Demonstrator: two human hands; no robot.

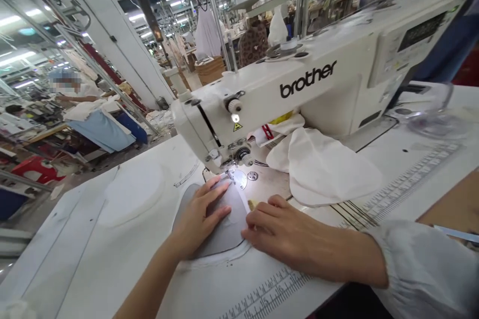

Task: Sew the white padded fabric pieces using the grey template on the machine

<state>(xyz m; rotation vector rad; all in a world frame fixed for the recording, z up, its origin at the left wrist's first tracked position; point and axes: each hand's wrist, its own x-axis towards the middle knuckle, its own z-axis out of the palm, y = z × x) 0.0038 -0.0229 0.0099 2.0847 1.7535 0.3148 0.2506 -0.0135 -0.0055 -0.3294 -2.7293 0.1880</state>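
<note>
A rounded grey panel [219, 239], looking like a flat template or fabric piece, lies on white fabric [211, 263] under the sewing machine's needle area [230, 174]. My left hand [204, 212] rests flat on the panel, its fingers spread and pointing toward the needle. At the panel's right edge, my right hand [269, 229] is closed with fingertips pinched at the white fabric edge. A small yellowish thing [252, 205] shows by its index finger; what it is I cannot tell. A lamp lights the needle plate [239, 179].
Cut white fabric pieces [322, 169] are heaped right of the needle under the machine arm [292, 84]. A pale stack of rounded pieces [132, 192] lies at left. A printed ruler [269, 291] runs along the near table edge. Another person [80, 92] works at far left.
</note>
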